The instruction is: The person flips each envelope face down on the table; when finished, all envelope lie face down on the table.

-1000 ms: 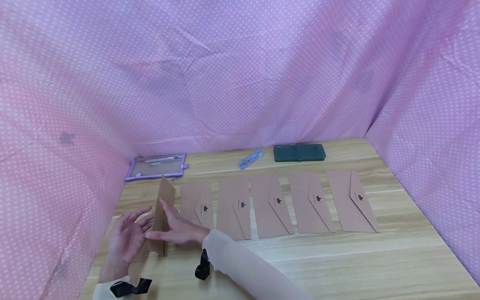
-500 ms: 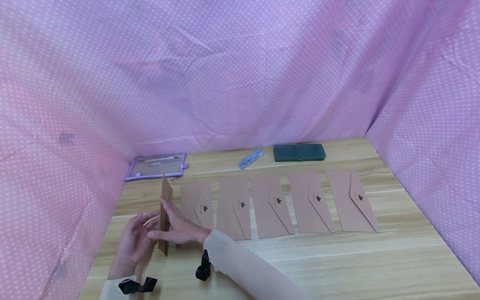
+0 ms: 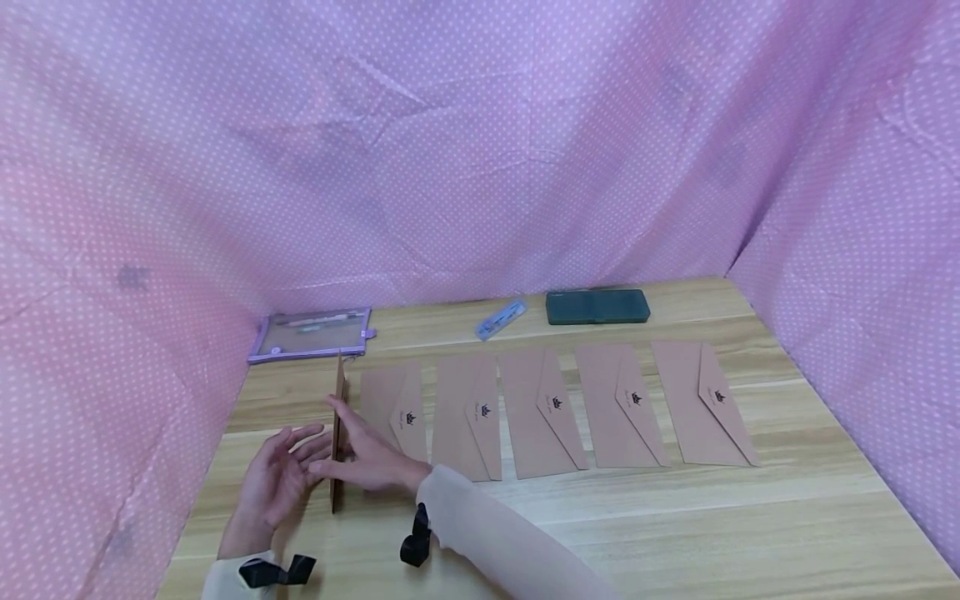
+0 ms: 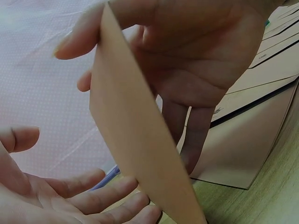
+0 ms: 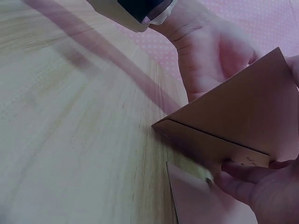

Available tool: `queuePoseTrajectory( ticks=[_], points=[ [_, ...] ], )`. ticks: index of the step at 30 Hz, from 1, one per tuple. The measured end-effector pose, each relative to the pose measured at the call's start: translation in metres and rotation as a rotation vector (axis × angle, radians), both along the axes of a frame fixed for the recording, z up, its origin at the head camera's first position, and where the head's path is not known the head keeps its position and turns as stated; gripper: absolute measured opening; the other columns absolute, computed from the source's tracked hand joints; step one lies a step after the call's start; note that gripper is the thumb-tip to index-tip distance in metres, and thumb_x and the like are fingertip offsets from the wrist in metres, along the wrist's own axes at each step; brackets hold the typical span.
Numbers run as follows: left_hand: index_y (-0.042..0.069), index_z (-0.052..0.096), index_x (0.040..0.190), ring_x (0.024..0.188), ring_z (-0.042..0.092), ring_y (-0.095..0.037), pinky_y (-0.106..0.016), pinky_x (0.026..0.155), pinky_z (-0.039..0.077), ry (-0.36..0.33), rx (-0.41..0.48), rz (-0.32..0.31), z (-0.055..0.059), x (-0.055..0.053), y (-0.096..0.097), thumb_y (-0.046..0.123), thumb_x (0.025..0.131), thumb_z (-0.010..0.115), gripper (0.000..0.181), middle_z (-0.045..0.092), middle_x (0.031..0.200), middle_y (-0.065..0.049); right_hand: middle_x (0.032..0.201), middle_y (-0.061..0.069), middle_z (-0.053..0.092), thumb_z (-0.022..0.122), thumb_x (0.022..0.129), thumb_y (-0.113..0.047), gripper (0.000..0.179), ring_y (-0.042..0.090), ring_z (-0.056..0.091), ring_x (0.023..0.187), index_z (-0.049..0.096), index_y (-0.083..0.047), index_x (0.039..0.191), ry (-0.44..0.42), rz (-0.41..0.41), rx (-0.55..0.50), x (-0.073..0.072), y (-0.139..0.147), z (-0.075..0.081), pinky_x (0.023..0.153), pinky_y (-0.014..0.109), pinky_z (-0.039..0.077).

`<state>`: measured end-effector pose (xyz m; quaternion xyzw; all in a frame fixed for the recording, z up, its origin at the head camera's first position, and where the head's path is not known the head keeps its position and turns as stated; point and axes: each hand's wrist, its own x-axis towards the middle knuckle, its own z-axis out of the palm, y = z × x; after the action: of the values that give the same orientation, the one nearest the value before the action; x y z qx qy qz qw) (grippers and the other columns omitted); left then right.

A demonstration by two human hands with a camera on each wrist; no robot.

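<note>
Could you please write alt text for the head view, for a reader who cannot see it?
The right hand holds a brown envelope upright at a wooden table, the left hand beside it. To the right, five more envelopes lie in a row; farther back are a purple-trimmed pouch, a blue packet and a green case.

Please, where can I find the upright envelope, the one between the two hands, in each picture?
Head: the envelope is at lower left, seen almost edge-on.
Left wrist: the envelope slants through the middle, from top edge to bottom edge.
Right wrist: the envelope is in the right half, flap visible.
Shared landmark: the right hand, gripping it in all three.
</note>
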<state>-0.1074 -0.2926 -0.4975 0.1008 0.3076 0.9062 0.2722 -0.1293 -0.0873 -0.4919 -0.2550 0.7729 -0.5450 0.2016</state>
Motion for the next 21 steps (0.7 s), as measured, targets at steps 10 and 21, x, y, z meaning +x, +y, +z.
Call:
queuePoseTrajectory(
  ticks=[10, 21],
  points=[
    [0.001, 0.060, 0.130, 0.125, 0.064, -0.026, -0.040, 0.105, 0.053, 0.004, -0.037, 0.019, -0.001, -0.001, 0.000, 0.029, 0.109, 0.006, 0.064, 0.067, 0.132, -0.018, 0.170, 0.001, 0.012, 0.062, 0.096, -0.035, 0.087, 0.023, 0.019, 0.155, 0.003, -0.034, 0.160, -0.005, -0.029, -0.062, -0.001, 0.009, -0.001, 0.123, 0.046, 0.030],
    [0.002, 0.060, 0.131, 0.127, 0.063, -0.024, -0.043, 0.107, 0.051, 0.015, -0.059, 0.006, -0.004, -0.001, -0.001, 0.029, 0.109, 0.002, 0.067, 0.066, 0.134, -0.016, 0.168, 0.000, 0.021, 0.058, 0.088, -0.006, 0.087, 0.013, 0.051, 0.131, 0.014, -0.021, 0.161, -0.004, -0.104, 0.002, 0.001, 0.019, -0.003, 0.119, 0.033, 0.035]
  ],
)
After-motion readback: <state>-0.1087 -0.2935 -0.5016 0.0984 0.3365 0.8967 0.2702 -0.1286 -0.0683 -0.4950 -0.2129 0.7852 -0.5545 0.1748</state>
